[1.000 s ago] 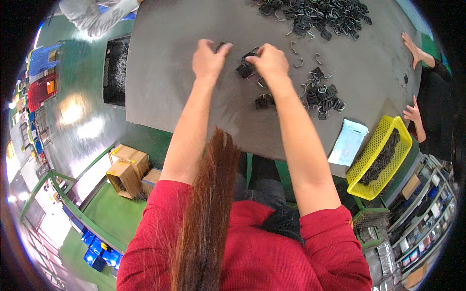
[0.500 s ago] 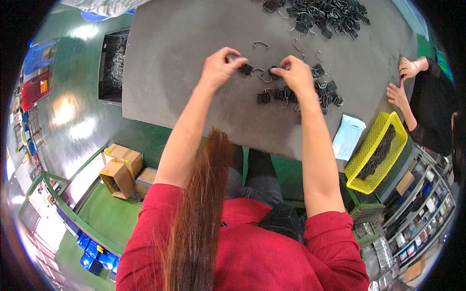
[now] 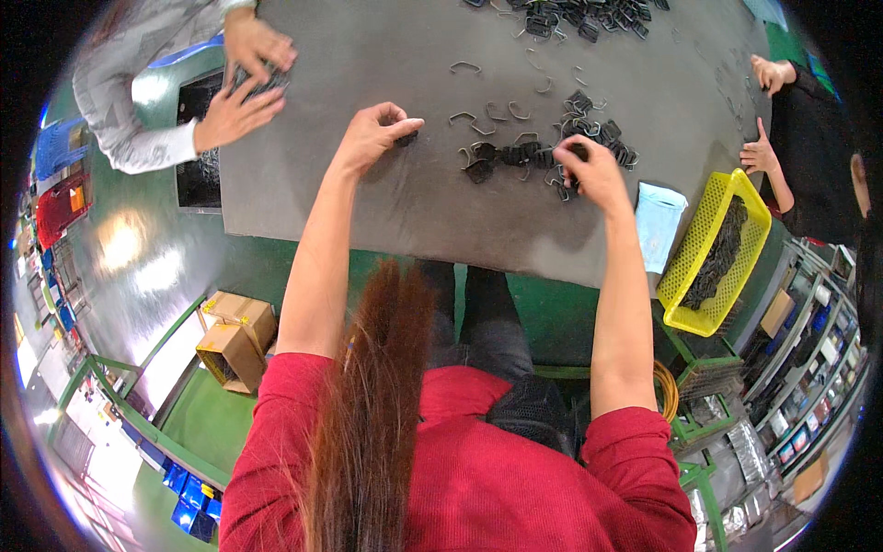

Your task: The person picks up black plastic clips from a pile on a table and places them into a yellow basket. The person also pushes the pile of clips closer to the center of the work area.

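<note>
My left hand [image 3: 368,140] is closed in a pinch on a small black block [image 3: 407,138], just above the grey table and apart from the cluster. Farther right, my right hand [image 3: 596,175] curls its fingers on a black piece at the near edge of the cluster; its fingertips partly cover that piece. The cluster is made of black pieces [image 3: 524,155] with bent wire hooks, some lying in a row between my hands. Several loose bent wires [image 3: 465,67] lie on the table beyond.
A bigger black heap [image 3: 589,14] lies at the far edge. On the right are a pale blue packet [image 3: 659,225] and a yellow basket [image 3: 676,308] holding dark parts. One co-worker's hands [image 3: 244,115] gather wires above a dark crate [image 3: 198,184]; another's hands [image 3: 759,152] rest at the right edge.
My left hand has moved left, away from the cluster, with a black block. My right hand has shifted right and nearer, onto the cluster. A co-worker's arms have come in at upper left.
</note>
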Demonstrator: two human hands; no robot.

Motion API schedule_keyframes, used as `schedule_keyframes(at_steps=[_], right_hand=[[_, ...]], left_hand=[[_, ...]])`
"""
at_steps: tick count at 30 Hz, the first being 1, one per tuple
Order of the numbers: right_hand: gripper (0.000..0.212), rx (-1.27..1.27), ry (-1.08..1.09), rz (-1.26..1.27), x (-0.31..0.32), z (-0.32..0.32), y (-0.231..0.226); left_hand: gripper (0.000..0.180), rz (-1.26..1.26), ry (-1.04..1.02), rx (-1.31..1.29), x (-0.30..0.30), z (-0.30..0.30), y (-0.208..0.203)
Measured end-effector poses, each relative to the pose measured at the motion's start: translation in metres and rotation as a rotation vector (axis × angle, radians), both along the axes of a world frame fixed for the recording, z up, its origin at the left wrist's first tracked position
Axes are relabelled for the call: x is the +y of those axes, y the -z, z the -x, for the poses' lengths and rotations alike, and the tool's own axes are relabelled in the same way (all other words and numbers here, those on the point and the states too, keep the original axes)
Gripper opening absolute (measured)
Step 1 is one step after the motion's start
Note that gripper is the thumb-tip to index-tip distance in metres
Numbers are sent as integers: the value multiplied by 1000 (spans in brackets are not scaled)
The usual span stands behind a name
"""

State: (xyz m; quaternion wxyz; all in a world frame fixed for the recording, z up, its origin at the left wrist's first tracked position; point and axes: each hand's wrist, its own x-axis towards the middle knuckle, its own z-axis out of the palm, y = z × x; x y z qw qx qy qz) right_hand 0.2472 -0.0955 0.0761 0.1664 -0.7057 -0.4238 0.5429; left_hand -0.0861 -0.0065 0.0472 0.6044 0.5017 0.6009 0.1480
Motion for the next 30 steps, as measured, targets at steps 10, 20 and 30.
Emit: schedule_keyframes(at_steps=[10, 20, 30], right_hand=[[27, -300, -223, -33, -9, 20, 7], [22, 467, 726, 117, -109, -35, -63], [32, -144, 1091, -98, -202, -232, -120]], left_hand=[[41, -594, 383, 438, -57, -94, -4], [28, 83, 306, -158, -48, -139, -46], [55, -304, 489, -400, -177, -456, -113]])
